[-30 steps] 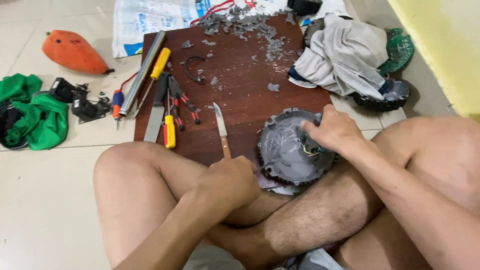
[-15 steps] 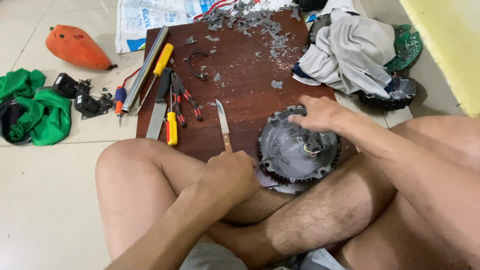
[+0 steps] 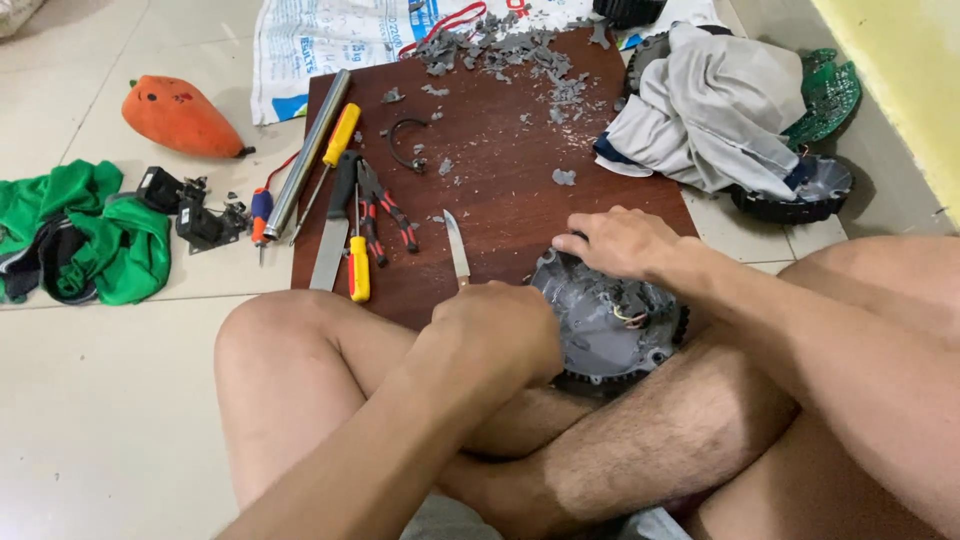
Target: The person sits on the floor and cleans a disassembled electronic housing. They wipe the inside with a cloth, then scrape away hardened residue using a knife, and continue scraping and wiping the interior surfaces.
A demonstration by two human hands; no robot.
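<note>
I sit cross-legged on the floor with a round grey plastic housing resting on my legs. My right hand grips its far rim, fingers curled over the edge. My left hand is closed around the handle of a knife; the blade points away from me over the dark wooden board. The handle is hidden inside my fist. Small coloured wires show inside the housing.
On the board's left lie a metal tube, screwdrivers, pliers and a file. Grey plastic chips litter its far end. A grey cloth, green circuit board, orange toy and green cloth surround it.
My right hand has slid from the housing's right side to its far left rim. The knife hand has stayed near the housing's left edge. The view has shifted slightly.
</note>
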